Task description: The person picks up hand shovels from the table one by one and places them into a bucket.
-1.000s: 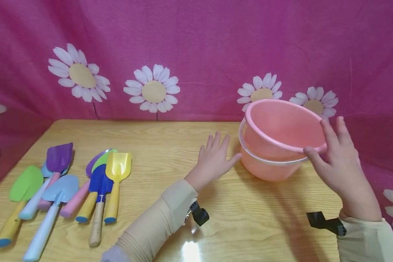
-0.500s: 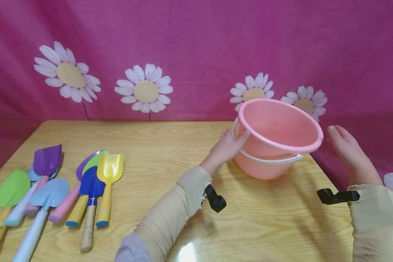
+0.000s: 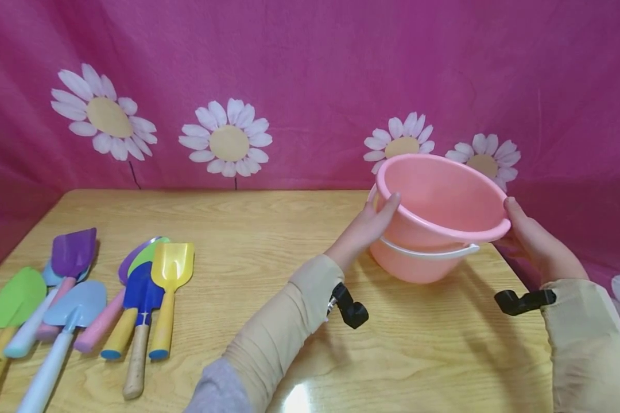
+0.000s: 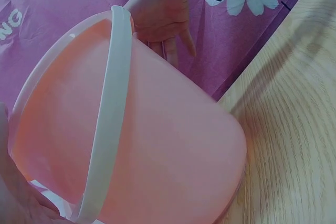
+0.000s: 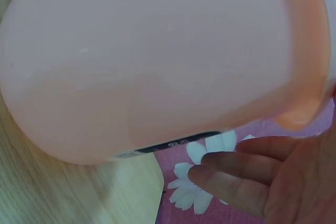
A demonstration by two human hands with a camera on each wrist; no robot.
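A pink bucket point(image 3: 423, 267) with a white handle point(image 3: 423, 252) stands at the right of the table, its mouth facing up and toward me. My left hand point(image 3: 364, 229) holds its left side near the rim, thumb laid against the rim and the other fingers mostly hidden behind the wall. On the far side, my right hand point(image 3: 539, 244) touches the rim with its thumb. In the right wrist view the fingers point(image 5: 247, 177) of that hand reach out nearly straight alongside the bucket wall point(image 5: 157, 51), with a gap between. The left wrist view shows the bucket's side point(image 4: 173, 135) and handle.
Several garden trowels lie in two groups at the table's left, among them a green trowel point(image 3: 20, 295), a purple shovel point(image 3: 74, 252) and a yellow shovel point(image 3: 171, 269). A magenta flowered cloth point(image 3: 310, 86) hangs behind the wooden table point(image 3: 268, 258).
My left hand has moved right from the tabletop onto the bucket's rim. My right hand left the rim, dropped lower beside it, then came back against it. The handle hangs lower in front.
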